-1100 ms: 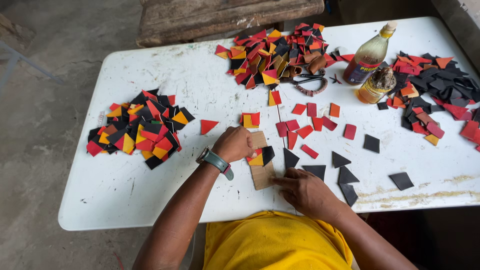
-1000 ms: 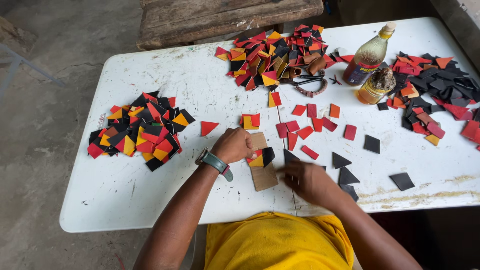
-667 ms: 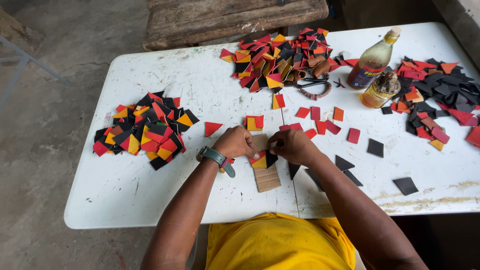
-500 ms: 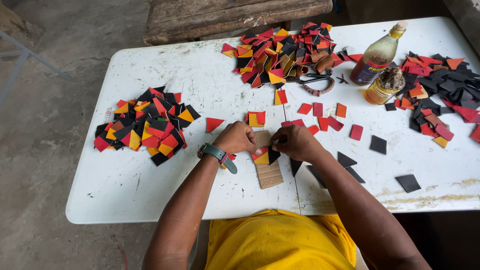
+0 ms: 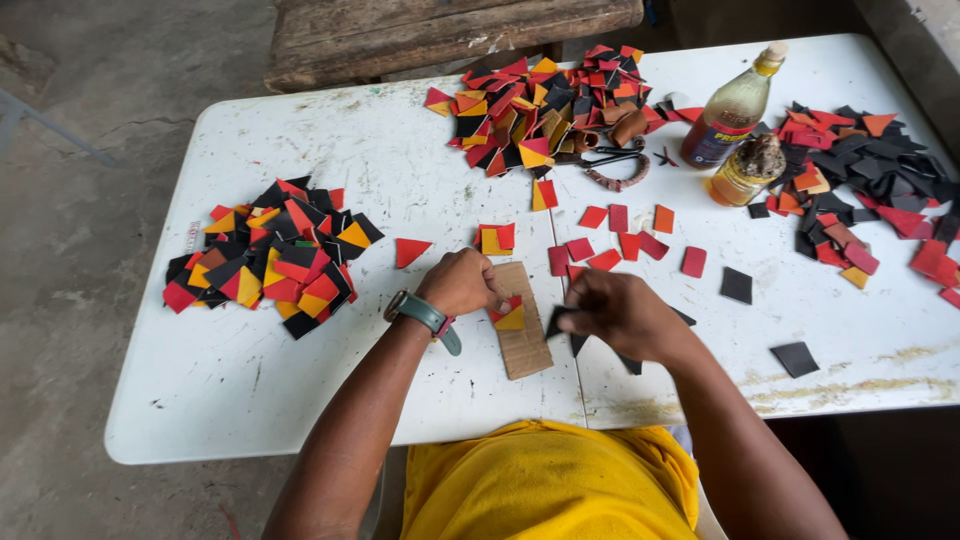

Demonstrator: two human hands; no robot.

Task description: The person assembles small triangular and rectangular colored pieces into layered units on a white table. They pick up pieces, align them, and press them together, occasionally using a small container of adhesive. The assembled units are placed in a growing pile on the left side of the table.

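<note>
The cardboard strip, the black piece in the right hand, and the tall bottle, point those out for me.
cardboard strip (image 5: pixel 527 345), head view, bare lower half of the strip.
black piece (image 5: pixel 556 322), head view, the part showing left of the fingers.
tall bottle (image 5: pixel 732 112), head view, middle of its amber body.

Brightness: soft, even daylight, well exposed across the white table (image 5: pixel 300 400).
Source: diffuse light with no clear direction.
Shadows: faint and short beside the hands and under the scattered pieces; the strip beyond the table's right edge is darkest.
Glare: none on the table; a small highlight on the bottle (image 5: pixel 735 108).
Sharpness: centre crisp; the right hand (image 5: pixel 615 315) slightly blurred.
Distortion: wide-angle view, table edges bow outward toward the corners.
Colour: reds, yellows and blacks are saturated.
</note>
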